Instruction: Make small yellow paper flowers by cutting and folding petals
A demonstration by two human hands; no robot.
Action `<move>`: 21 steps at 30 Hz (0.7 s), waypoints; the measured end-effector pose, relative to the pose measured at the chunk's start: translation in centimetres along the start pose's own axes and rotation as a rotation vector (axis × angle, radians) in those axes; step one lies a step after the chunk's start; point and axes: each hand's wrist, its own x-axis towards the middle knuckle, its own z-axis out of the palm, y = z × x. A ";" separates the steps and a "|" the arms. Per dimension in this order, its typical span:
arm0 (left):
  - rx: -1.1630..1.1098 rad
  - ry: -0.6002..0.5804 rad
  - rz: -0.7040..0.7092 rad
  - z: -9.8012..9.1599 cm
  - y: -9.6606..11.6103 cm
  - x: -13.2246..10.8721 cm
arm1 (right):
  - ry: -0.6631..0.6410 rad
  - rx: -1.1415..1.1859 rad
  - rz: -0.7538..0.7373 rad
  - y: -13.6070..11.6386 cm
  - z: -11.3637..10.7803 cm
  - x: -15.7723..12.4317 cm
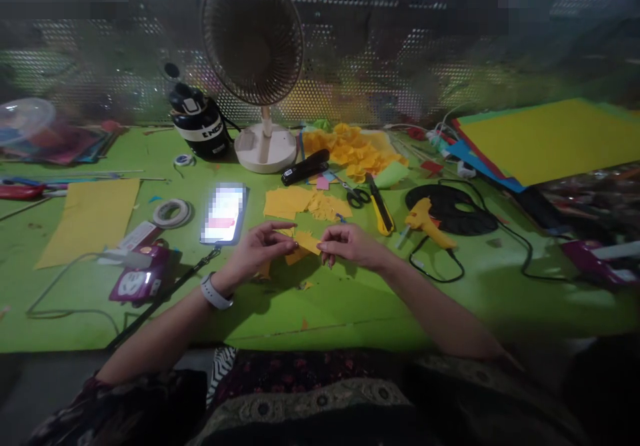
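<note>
Over the green table (350,306), both my hands pinch a small yellow-orange paper piece (303,242). My left hand (260,249), with a white watch at the wrist, holds its left side with the index finger stretched out. My right hand (350,245) grips its right edge with curled fingers. More cut yellow paper (300,203) lies just beyond the hands, and a heap of yellow paper petals (357,149) sits farther back.
A lit phone (223,213) lies left of my hands. Scissors (356,196), a yellow cutter (381,211), a yellow glue gun (427,226) with cord, a black stapler (305,168), tape rolls (171,213), a fan (260,66), a black bottle (200,126) and coloured paper sheets (545,139) surround them.
</note>
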 end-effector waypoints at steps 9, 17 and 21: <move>-0.264 0.172 -0.067 1.2 -0.7 -0.2 | 0.053 0.026 -0.032 1.5 1.4 0.4; -0.184 0.053 -0.156 1.3 -0.3 -0.3 | 0.128 -0.269 -0.269 2.2 1.7 0.1; -0.193 -0.054 -0.231 1.0 -0.1 -0.3 | 0.207 -0.576 -0.664 2.5 1.4 0.2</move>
